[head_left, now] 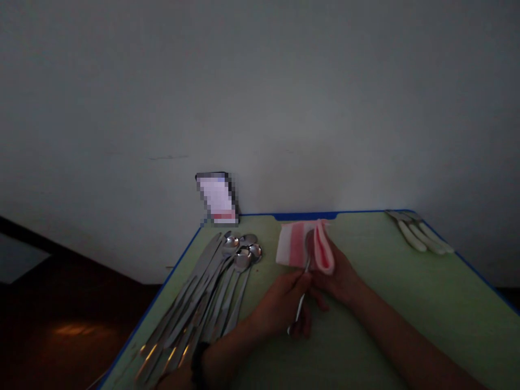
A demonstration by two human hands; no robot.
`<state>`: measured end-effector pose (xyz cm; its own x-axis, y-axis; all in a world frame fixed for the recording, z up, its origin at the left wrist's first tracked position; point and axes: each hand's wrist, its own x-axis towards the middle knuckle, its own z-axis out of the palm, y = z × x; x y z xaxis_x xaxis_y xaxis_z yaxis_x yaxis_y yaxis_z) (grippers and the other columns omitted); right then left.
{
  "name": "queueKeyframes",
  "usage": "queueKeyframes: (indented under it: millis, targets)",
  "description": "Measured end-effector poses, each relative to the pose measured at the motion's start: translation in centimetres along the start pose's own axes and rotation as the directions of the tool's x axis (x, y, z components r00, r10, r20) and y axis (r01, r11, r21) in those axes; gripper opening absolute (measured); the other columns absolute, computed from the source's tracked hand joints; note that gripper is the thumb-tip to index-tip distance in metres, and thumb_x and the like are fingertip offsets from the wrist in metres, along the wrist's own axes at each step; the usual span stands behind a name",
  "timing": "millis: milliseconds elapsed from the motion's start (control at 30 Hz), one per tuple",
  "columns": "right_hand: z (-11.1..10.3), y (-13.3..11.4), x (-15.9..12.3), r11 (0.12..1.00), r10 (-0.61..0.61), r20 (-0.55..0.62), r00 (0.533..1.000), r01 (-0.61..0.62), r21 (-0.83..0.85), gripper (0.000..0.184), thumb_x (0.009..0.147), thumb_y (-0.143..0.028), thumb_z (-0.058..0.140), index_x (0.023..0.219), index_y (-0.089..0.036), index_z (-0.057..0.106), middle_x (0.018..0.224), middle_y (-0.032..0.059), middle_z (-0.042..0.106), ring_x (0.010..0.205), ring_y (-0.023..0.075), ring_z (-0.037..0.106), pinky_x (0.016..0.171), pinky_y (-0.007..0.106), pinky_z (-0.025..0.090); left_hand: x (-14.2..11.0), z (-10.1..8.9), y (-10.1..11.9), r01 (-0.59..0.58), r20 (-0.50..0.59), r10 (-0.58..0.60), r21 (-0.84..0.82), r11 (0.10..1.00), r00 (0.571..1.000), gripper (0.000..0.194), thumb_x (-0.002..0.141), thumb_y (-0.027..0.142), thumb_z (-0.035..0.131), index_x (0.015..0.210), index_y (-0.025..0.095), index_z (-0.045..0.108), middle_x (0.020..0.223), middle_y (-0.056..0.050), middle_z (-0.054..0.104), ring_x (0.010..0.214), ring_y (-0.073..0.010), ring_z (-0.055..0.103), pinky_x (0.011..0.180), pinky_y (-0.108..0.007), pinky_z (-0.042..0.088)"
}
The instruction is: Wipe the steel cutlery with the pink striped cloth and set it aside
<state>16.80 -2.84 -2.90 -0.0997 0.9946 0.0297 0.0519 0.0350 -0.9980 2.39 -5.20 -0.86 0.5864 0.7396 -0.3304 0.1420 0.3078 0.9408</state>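
While I guide from afar, my left hand (284, 300) has its fingers closed round the handle of what looks like a spoon (309, 246), its bowl just beyond the fingertips and beside the folded part of the striped cloth (296, 244). The fingers of my right hand (341, 276) grip that cloth from the far side; how hard they press, I cannot tell. Judging this as wiping, I'd pin the handle steadily, wrap the fold over both bowl faces and draw outward, away from the left fingers. Other spoons (242, 260) lie left of those fingers, so sideways swings need care; white-handled cutlery (414, 235) sits well beyond the right fingers.
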Motion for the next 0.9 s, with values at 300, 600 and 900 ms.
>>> queueKeyframes:
  millis: [300, 600, 900]
  targets:
    - [1.2, -0.5, 1.2, 0.933, 0.121, -0.082, 0.989, -0.085, 0.351, 0.036, 0.071, -0.052, 0.056, 0.071, -0.016, 0.052, 0.054, -0.0036, 0.047, 0.043, 0.0082, 0.04, 0.041, 0.021, 0.032, 0.1, -0.4, -0.8, -0.003, -0.009, 0.002, -0.019, 1.0, 1.0, 0.027, 0.088, 0.041, 0.036, 0.09, 0.018, 0.049, 0.061, 0.002, 0.06, 0.027, -0.0062, 0.041, 0.025, -0.016, 0.027]
    - [-1.4, 0.2, 2.7, 0.994, -0.054, -0.335, 0.941, 0.082, 0.07, 0.039, 0.073, -0.054, 0.051, 0.061, -0.017, 0.048, 0.053, -0.0029, 0.044, 0.05, 0.0097, 0.037, 0.048, 0.022, 0.031, -0.4, 0.1, -0.1, -0.133, -0.176, 0.212, 0.379, 0.916, 0.961, 0.029, 0.088, 0.039, 0.036, 0.09, 0.02, 0.057, 0.053, 0.004, 0.045, 0.044, -0.011, 0.041, 0.041, -0.02, 0.03]
    - [-1.7, 0.2, 2.7, 0.991, 0.029, -0.279, 0.96, 0.008, 0.13, 0.047, 0.075, -0.061, 0.039, 0.072, -0.016, 0.054, 0.061, 0.0023, 0.053, 0.054, 0.0134, 0.047, 0.051, 0.025, 0.037, -0.9, -0.4, 0.3, -0.168, -0.147, 0.31, 0.59, 0.79, 0.939, 0.027, 0.089, 0.036, 0.036, 0.094, 0.022, 0.059, 0.064, 0.001, 0.057, 0.058, -0.0159, 0.053, 0.055, -0.024, 0.036]
